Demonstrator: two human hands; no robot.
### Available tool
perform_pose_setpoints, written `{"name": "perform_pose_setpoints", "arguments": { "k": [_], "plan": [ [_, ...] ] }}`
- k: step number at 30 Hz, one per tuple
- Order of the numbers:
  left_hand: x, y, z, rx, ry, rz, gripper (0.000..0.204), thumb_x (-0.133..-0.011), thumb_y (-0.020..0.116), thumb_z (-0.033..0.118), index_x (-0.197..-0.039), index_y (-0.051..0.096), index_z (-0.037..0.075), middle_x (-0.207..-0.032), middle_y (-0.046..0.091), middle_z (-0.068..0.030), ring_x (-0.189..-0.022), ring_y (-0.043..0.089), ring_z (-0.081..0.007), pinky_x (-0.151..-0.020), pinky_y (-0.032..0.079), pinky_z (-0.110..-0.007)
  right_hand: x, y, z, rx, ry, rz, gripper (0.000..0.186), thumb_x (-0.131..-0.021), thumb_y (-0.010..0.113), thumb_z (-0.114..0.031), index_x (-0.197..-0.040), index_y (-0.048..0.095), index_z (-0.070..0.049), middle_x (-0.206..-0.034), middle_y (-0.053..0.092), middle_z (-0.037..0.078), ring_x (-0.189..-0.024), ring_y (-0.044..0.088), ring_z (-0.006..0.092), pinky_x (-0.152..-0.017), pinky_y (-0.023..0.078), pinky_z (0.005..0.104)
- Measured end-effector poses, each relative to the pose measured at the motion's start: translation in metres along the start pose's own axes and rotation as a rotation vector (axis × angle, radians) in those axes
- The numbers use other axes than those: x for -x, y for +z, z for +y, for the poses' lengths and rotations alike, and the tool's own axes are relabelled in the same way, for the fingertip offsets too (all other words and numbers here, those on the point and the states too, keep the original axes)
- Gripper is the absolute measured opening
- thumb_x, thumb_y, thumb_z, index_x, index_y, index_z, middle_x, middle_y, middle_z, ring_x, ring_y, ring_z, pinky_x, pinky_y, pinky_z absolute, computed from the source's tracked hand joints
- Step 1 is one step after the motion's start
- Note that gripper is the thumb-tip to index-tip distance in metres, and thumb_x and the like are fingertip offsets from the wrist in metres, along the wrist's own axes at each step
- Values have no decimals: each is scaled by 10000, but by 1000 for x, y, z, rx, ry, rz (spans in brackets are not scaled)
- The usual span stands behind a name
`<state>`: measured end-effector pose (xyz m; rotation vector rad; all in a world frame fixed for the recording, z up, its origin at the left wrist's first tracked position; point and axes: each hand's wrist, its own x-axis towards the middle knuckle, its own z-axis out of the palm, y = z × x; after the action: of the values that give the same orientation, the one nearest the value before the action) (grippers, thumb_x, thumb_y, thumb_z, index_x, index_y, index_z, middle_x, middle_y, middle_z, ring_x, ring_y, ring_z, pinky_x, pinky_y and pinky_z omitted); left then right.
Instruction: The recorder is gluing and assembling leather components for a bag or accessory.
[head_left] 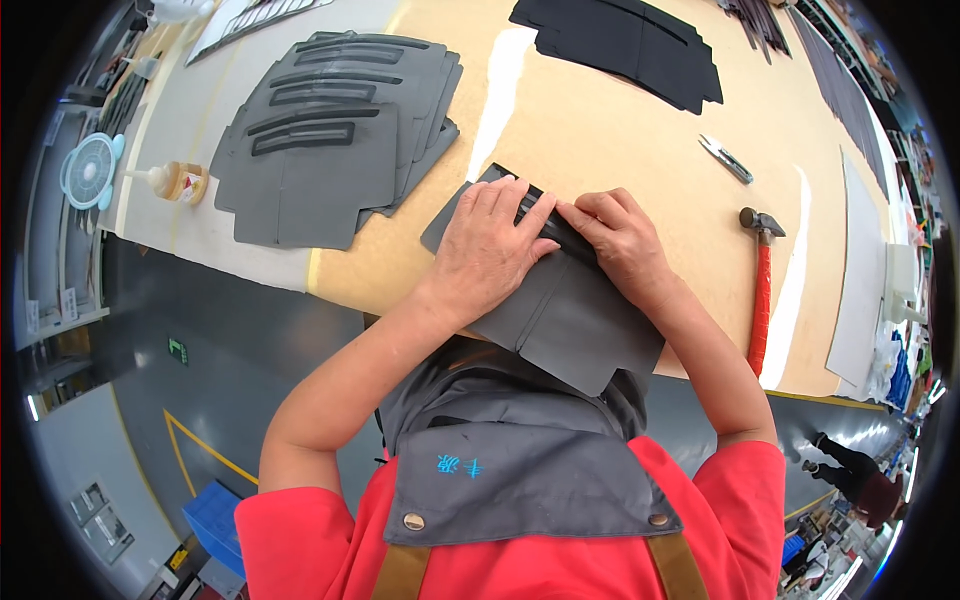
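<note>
A dark grey leather-like panel (575, 320) lies at the table's near edge, its notched end hanging over toward my apron. Along its far part runs a black strip (567, 236), partly hidden by my fingers. My left hand (492, 243) lies on the panel, fingers stretched out and thumb apart, pressing beside the strip. My right hand (622, 245) is closed, thumb and forefinger pinching at the strip's edge close to the left fingertips. Whether the pinch takes in the panel as well, I cannot tell.
Similar grey panels with black-edged slots (320, 170) are stacked at left, beside a glue bottle (185, 183) and a light blue fan (92, 172). Black pieces (625, 50) lie at the back. Thread snips (726, 158) and a red-handled hammer (763, 280) rest at right.
</note>
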<state>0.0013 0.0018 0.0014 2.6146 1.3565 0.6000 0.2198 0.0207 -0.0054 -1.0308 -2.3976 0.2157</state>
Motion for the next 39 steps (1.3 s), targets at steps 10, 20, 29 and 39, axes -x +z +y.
{"name": "perform_pose_setpoints", "arguments": {
  "k": [10, 20, 29, 39],
  "plan": [
    [1, 7, 13, -39, 21, 22, 534, -893, 688, 344, -1304, 575, 23, -1254, 521, -151, -1215, 491, -328, -1054, 388, -435, 12, -2, -3, -37, 106, 45, 290, -812, 701, -13, -1101, 710, -45, -976, 646, 98, -889, 632, 269, -776, 529, 362],
    [0, 7, 24, 22, 31, 19, 528, -883, 700, 333, -1285, 580, 12, -1252, 522, -159, -1189, 506, -332, -1044, 410, -436, 23, -9, -9, -180, 320, 41, 310, -742, 664, 10, -1044, 710, -40, -971, 627, 84, -923, 616, 260, -778, 540, 350],
    [-1, 9, 32, 63, 49, 6, 542, -876, 708, 300, -1292, 561, -16, -1247, 525, -161, -1200, 506, -320, -1063, 411, -409, 34, -4, -8, -248, 408, 97, 354, -719, 657, 13, -1065, 709, -44, -994, 636, 79, -913, 616, 259, -767, 543, 350],
    [0, 14, 38, 102, 67, -8, 517, -883, 704, 248, -1305, 560, -14, -1259, 527, -164, -1211, 503, -333, -1077, 409, -414, 41, -9, -5, -156, 216, 117, 312, -754, 679, 23, -1050, 724, -64, -950, 652, 74, -865, 628, 257, -738, 543, 352]
  ]
}}
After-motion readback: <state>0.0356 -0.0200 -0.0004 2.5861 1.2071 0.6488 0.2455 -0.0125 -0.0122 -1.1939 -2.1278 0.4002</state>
